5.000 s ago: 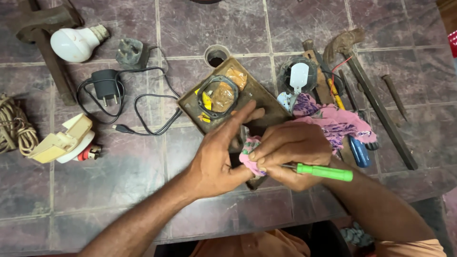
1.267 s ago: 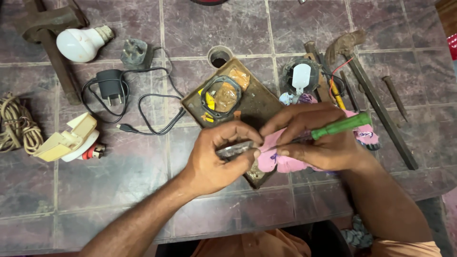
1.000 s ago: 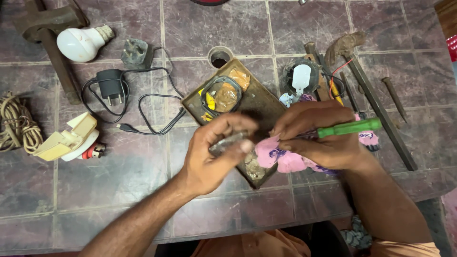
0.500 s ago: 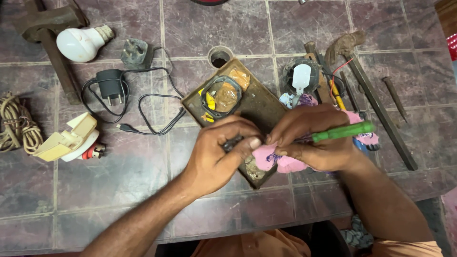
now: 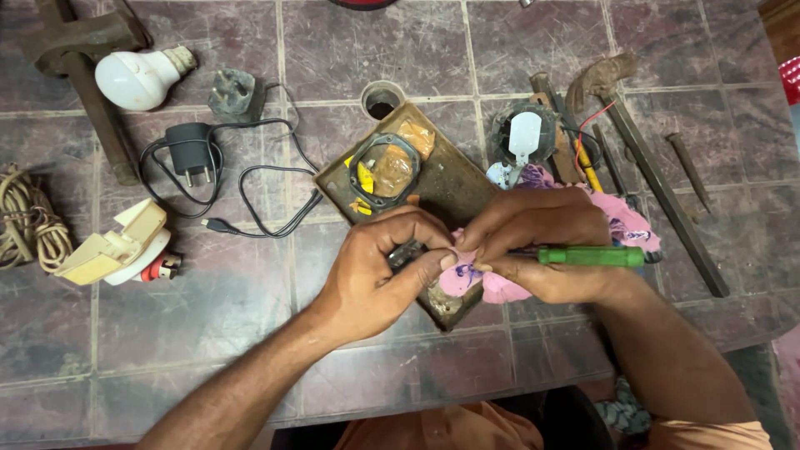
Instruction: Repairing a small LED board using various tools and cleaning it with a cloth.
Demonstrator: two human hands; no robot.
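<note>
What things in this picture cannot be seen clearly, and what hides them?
- Small dark part: head view, pinched by the left hand; fingers cover most of it, so its kind is unclear.
- Tool tip: head view, the green tool in the right hand ends behind fingers.
- Pink cloth: partly under the right hand.
- Red thing: cut off by the top edge.
- Cord bundle: cut off by the left edge.

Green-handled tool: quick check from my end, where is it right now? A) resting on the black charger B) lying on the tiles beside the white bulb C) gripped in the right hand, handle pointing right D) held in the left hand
C: the green-handled tool sits in the right hand, its handle sticking out to the right above the pink cloth, while the left hand pinches a small dark part.
</note>
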